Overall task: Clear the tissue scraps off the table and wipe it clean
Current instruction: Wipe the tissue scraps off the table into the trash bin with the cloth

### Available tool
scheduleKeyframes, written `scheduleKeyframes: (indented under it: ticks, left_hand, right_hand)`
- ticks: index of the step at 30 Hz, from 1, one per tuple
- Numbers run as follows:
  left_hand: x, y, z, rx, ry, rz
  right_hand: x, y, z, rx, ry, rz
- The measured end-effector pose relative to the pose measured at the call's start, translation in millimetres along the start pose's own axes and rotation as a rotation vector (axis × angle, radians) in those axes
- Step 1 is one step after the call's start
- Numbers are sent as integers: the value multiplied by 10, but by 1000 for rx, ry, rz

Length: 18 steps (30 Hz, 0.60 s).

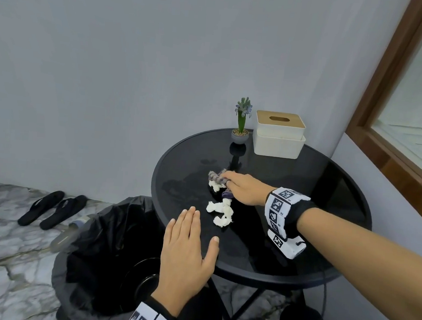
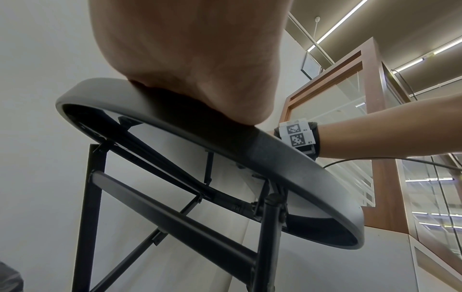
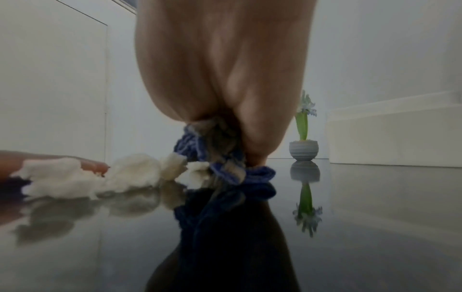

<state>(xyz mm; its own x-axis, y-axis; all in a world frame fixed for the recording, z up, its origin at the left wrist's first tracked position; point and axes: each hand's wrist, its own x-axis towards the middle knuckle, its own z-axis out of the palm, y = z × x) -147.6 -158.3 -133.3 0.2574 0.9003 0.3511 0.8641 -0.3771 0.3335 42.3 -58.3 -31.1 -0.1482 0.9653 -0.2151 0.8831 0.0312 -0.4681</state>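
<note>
A: Round black glass table (image 1: 315, 192) tucked against the pale grey wall (image 1: 111, 65), and the top is so glossy you can see the little potted hyacinth (image 1: 241, 127) mirrored in it.

B: That plant's at the far edge of the table, and just beside it sits the cream tissue box (image 1: 279, 134) with its wooden lid.

A: Right hand (image 1: 246, 188) is down near the middle of the table, fingers curled round a bunched purple-grey cloth (image 1: 217, 178), pressing it onto the glass.

B: And the tissue scraps (image 1: 220, 211), white and crumpled, lie on the table touching the cloth, strung out from it toward the near-left rim.

A: Left hand (image 1: 186, 250) lies flat at that near-left rim, fingers straight and together, thumb spread, gripping nothing. Fingertips close to the nearest scrap, but I can't tell if they touch it.

B: Smears and wet patches show on the glass on the far-left side of the scraps.

A: Below the table's left edge stands a bin with a black bag (image 1: 108, 252). On the marble floor (image 1: 3, 257) beyond it, a pair of black flip-flops (image 1: 49, 208) by the wall.

B: Right of the table, a wood-framed window (image 1: 392, 117).
</note>
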Motion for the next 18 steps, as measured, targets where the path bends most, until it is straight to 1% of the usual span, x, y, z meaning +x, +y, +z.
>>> scheduleKeyframes:
  ticks: [3, 7, 9, 11, 13, 14, 16, 18]
  left_hand:
    - [2, -3, -17, -14, -1, 1]
    - [13, -32, -70, -51, -24, -7]
    - [15, -59, -89, -77, -28, -2]
    - [15, -93, -103, -111, -33, -6]
    - [19, -134, -119, -140, -23, -25]
    - [24, -155, -126, -148, -16, -36]
    - [34, -201, -124, -171, -9, -61]
    - [56, -249, -119, -215, -8, -88]
  right_hand:
    - [-63, -34, 13, 28, -38, -45]
    - [-207, -17, -33, 69, -26, -30]
    - [-317, -5, -92, 84, 23, -18]
    - [-409, 74, -123, 89, 124, 1]
    - [-531, 154, -110, 56, 209, 34]
    - [-600, 174, -84, 21, 216, 47]
    - [-718, 184, 27, -79, 151, 56]
    - [-791, 153, 185, -208, 78, 26]
